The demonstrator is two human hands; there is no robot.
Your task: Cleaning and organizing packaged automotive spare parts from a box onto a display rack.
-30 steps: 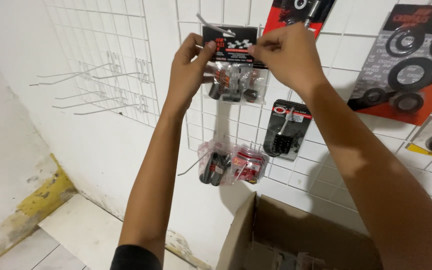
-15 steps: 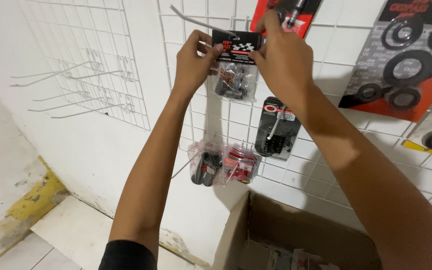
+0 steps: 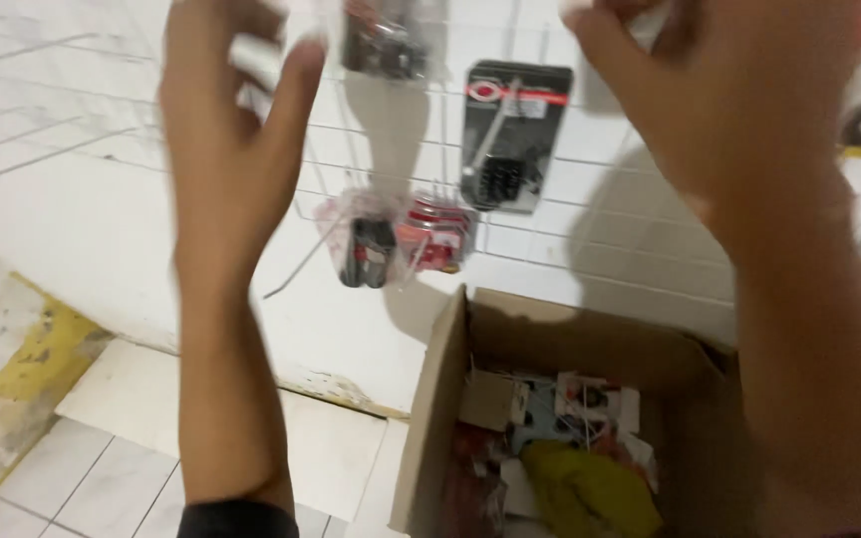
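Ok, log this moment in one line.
left hand: open, empty | right hand: open, empty | pack: hanging on grid | box: open below

wire grid panel [image 3: 590, 214]: white | blister pack [image 3: 510, 134]: black, red stripe | bagged parts [image 3: 396, 239]: clear, red and black | cardboard box [image 3: 440, 399]: brown | cloth [image 3: 590, 493]: olive-yellow | floor tiles [image 3: 62, 488]: white, grey grout | wall patch [image 3: 47, 349]: yellow

head cam | looks forward-down, close | wire grid wall [image 3: 590, 214], cardboard box [image 3: 430, 399] below
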